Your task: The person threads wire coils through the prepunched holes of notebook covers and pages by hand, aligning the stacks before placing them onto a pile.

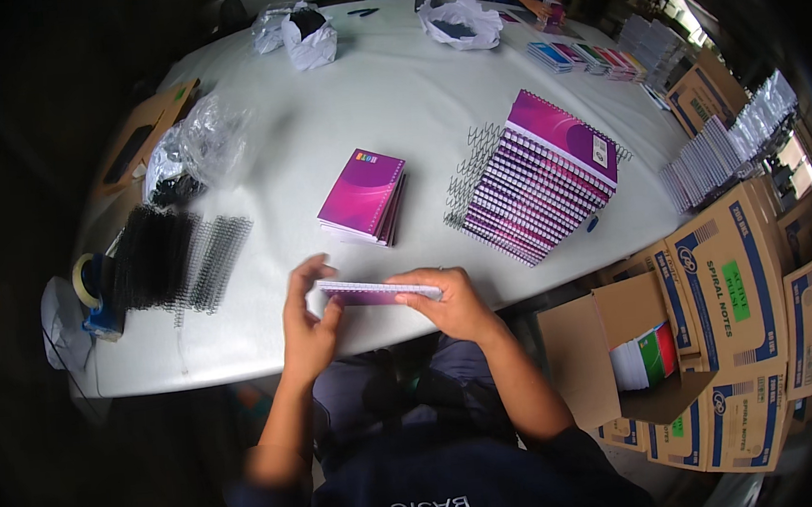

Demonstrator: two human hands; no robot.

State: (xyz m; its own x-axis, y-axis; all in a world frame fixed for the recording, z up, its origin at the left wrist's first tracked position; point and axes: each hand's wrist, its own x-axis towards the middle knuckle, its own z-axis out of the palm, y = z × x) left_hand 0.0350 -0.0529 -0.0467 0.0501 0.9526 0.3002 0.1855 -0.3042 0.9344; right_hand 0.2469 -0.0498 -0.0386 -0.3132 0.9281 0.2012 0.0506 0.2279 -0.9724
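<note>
Near the table's front edge I hold a purple-covered notebook [371, 294] on its side, its white page edges facing up. My right hand [457, 305] grips its right end, thumb on the cover and fingers behind. At the left end is my left hand [309, 321], its thumb against the cover and its forefinger raised and blurred. Just beyond lies a small stack of purple notebooks [362, 192], with rows of holes along one edge. To the right, a long fanned row of purple notebooks [541, 187] has black wire spirals [472, 175] sticking out along its left side.
Black spiral wires [157, 257] lie in a heap at left, beside a tape dispenser [98, 294] and clear plastic bags [210, 140]. White bags [309, 39] sit at the far side. Cartons [728, 278] crowd the right, one open [572, 345]. Another person's hand [536, 7] shows far right.
</note>
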